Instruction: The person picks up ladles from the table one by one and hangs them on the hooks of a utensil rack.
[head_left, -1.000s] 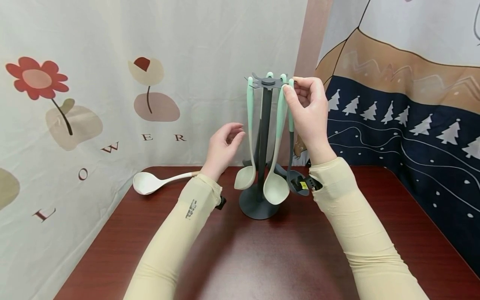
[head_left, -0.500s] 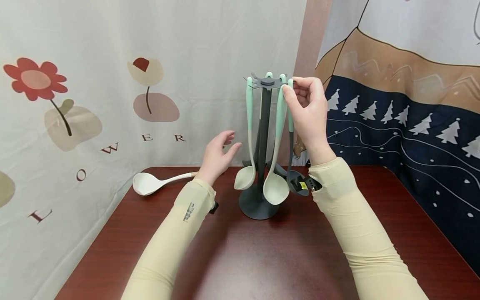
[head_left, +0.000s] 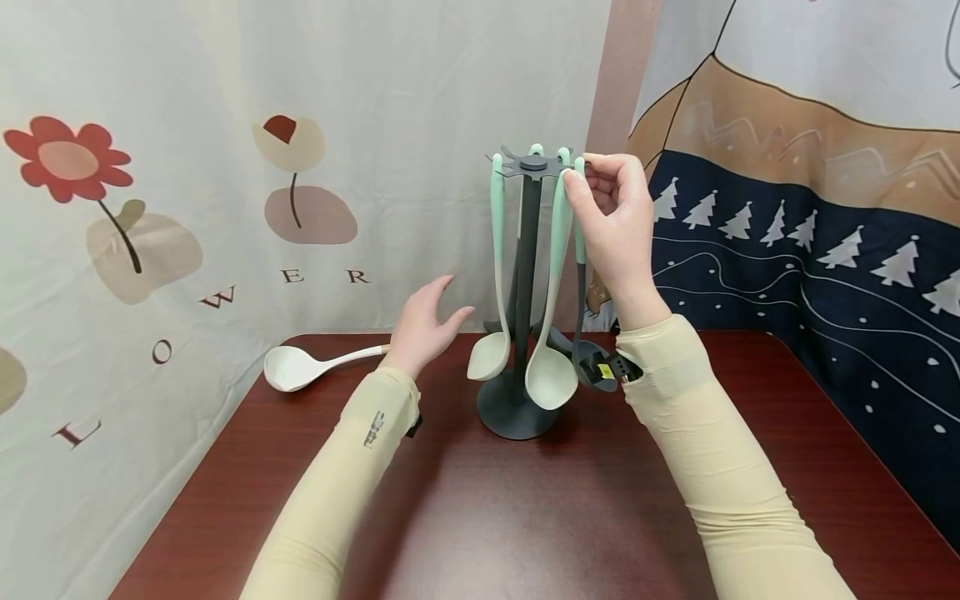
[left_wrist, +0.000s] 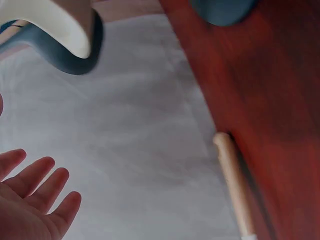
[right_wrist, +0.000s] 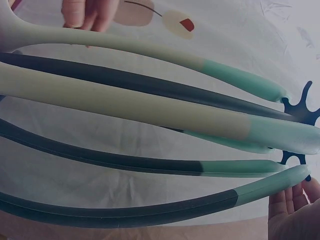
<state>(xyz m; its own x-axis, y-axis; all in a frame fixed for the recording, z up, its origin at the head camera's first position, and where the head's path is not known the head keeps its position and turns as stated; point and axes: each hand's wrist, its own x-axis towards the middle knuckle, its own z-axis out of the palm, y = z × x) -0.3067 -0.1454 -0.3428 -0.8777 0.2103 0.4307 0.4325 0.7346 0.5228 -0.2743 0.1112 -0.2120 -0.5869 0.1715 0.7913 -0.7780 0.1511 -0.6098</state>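
In the head view, my right hand point(head_left: 618, 217) pinches the top of the mint handle of a dark grey ladle point(head_left: 581, 283), right at the hooks of the utensil stand point(head_left: 529, 250). Its bowl is partly hidden behind the wrist camera. My left hand point(head_left: 422, 327) is held in the air left of the stand, fingers extended and thumb apart. Behind it lies a white ladle point(head_left: 292, 368), whose wooden handle point(left_wrist: 234, 185) shows in the left wrist view. Cream utensils with mint handles, a pointed-lipped ladle point(head_left: 489, 357) and a round ladle point(head_left: 552, 379), hang from the stand.
The stand's round dark base point(head_left: 517, 417) rests on the reddish-brown table point(head_left: 510, 517). More dark utensils hang at the stand's rear, partly covered by the front ones. A printed curtain point(head_left: 420, 125) closes off the back and left.
My left hand has drawn away from the stand, leftward and downward, and its fingers have spread. The right hand has stayed at the ladle's handle top.
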